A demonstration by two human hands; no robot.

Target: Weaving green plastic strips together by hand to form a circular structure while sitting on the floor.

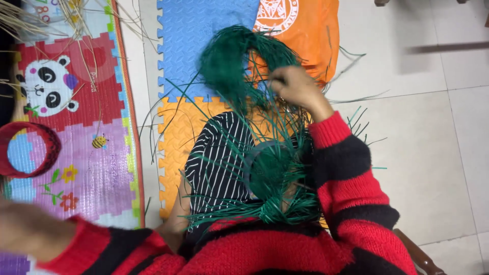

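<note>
Right hand (293, 86) closed on a bunch of green strands (229, 61), lifted far over the foam mat (188, 30); left hand (25, 231) is blurred at near left, grip unclear. The green woven piece (272, 175) on the lap looks part-done, I judge: round core formed, many loose ends still sticking out.

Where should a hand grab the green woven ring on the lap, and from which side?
Probably by the dense rim of the green woven ring, on its left edge, coming in from the left. Loose green strands fan out all around it, and the right hand is already up in the long strands above, so that side is crowded. The left hand is blurred, off to the left, and seems to hold nothing.
</note>
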